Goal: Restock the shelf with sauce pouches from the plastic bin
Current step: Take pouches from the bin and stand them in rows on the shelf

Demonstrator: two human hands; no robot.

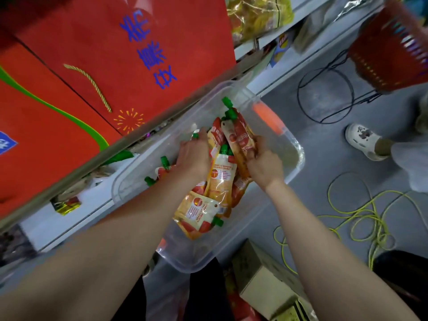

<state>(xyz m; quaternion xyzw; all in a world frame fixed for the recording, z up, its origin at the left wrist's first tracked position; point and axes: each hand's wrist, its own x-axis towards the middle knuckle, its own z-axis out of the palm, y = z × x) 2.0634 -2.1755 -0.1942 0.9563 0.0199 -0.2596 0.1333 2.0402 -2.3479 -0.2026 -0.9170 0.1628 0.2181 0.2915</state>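
A clear plastic bin (273, 200) with orange handles sits on the floor beside the shelf. Inside lie several orange and red sauce pouches (222, 179) with green caps. My left hand (193, 156) reaches into the bin, its fingers curled over a pouch (214, 137) near the far side. My right hand (265, 163) grips a pouch (238, 140) by its lower part and tilts it up, green cap pointing away. Another pouch (199, 214) lies flat nearer to me.
The shelf (76, 172) runs along the left with large red gift bags (104, 61) on it. A red basket (391, 49) hangs at the upper right. Yellow cable (361, 214) and black cable (324, 93) lie on the grey floor. Another person's white shoe (363, 140) is at right. A cardboard box (266, 281) stands near me.
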